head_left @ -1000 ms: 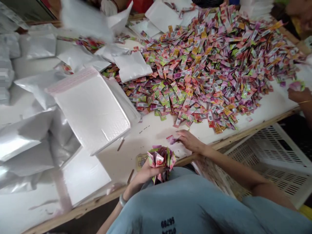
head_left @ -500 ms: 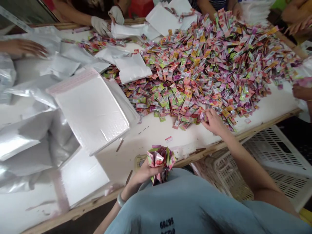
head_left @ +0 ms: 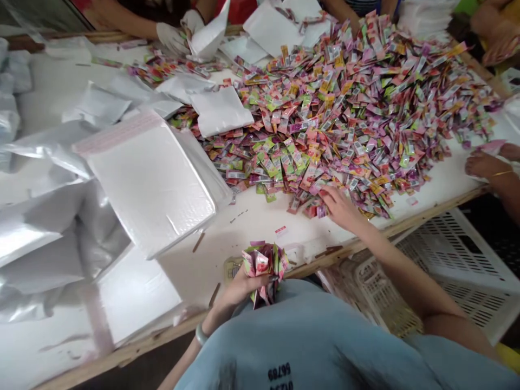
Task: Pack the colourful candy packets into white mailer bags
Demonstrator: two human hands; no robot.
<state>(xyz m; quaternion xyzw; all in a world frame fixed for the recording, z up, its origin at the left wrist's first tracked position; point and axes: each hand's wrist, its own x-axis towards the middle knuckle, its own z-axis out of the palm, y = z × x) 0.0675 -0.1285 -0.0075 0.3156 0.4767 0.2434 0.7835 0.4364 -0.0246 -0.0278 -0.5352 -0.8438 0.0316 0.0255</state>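
My left hand (head_left: pixel 239 290) is closed round a fanned bunch of small colourful sachets (head_left: pixel 265 265), held near the table's front edge above my blue top. My right hand (head_left: pixel 343 208) reaches into the near edge of a big heap of pink, green and purple sachets (head_left: pixel 357 103) that covers the white table (head_left: pixel 260 227). Its fingers are curled on sachets at the heap's rim; what they grip is hidden. A single small sachet (head_left: pixel 281 232) lies alone between my hands.
A stack of white padded mailers (head_left: pixel 150 181) lies left of the heap, with silver bags (head_left: pixel 36 227) beyond. Other people's hands work at the far edge (head_left: pixel 173 38) and right edge (head_left: pixel 485 165). A white plastic crate (head_left: pixel 459 271) stands below the table at right.
My right hand moved from the front edge out to the heap, then slid a little left along its rim. My left hand kept its bunch. Far-side hands lifted a white mailer.
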